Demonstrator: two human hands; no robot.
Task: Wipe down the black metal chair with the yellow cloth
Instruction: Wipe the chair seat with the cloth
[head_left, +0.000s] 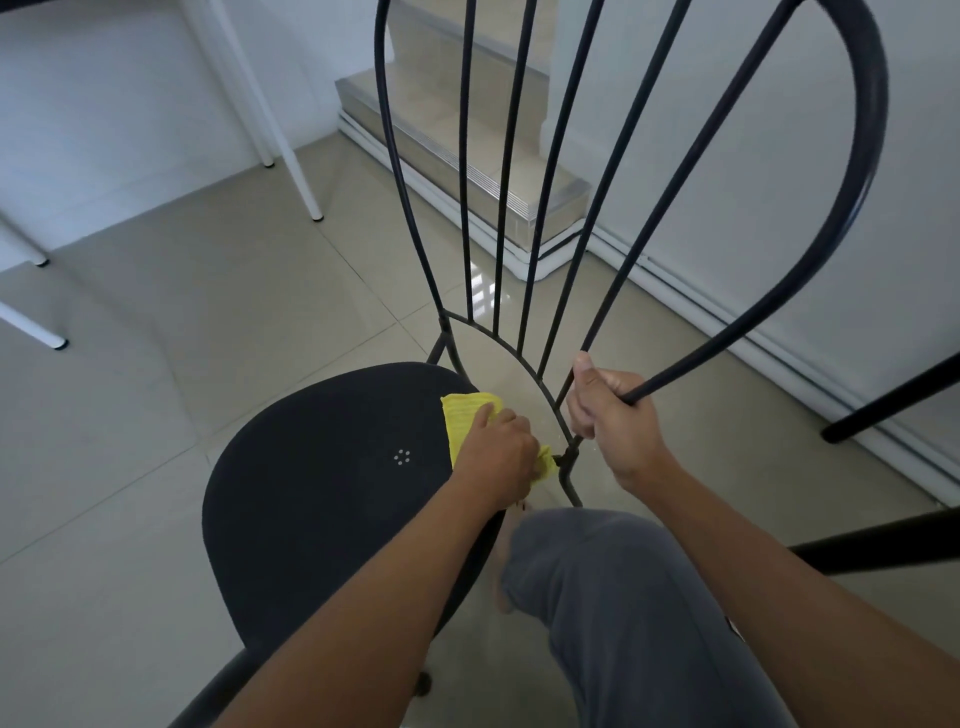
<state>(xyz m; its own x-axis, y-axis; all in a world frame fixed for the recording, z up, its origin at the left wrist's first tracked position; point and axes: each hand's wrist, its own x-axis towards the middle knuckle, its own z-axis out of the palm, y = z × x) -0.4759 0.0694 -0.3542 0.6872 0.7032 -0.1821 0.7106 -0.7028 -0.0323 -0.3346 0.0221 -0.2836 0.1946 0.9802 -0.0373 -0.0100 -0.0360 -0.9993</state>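
The black metal chair (322, 483) fills the middle of the head view, with its round seat low at the left and its tall barred back rising up and to the right. At the seat's rear right edge, by the back frame, my left hand (496, 457) holds the yellow cloth (465, 423) against the seat. My right hand (608, 410) grips the lower end of the backrest's outer tube, fingers curled round it. Part of the cloth is hidden under my left hand.
My knee in grey trousers (623, 597) is bent beside the seat. White furniture legs (306, 187) stand at the back left. A tiled step (467, 171) with a white skirting lies behind the chair. Black bars of other furniture (893, 400) reach in from the right.
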